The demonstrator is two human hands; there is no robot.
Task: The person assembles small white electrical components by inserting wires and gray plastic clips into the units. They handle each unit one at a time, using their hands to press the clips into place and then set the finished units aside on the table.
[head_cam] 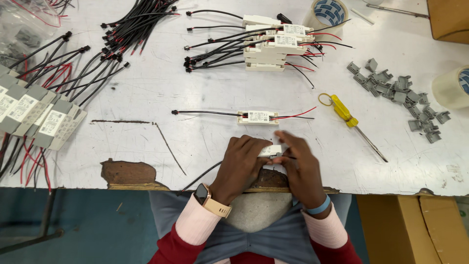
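Both hands are working at the near edge of the white surface [205, 93], closed around a small white driver box [270, 150] held just above that edge. The left hand [242, 164] is cupping and pinching the box from its side, wrist bent inward, while the right hand [298, 164] is pinching the box's other end, fingers curled over the thin wires there. Doing this well likely means the left hand is keeping the box steady and level while the right is guiding the wires straight, without kinking. A finished-looking box [258, 117] is lying just beyond, a yellow screwdriver [349, 120] to the right.
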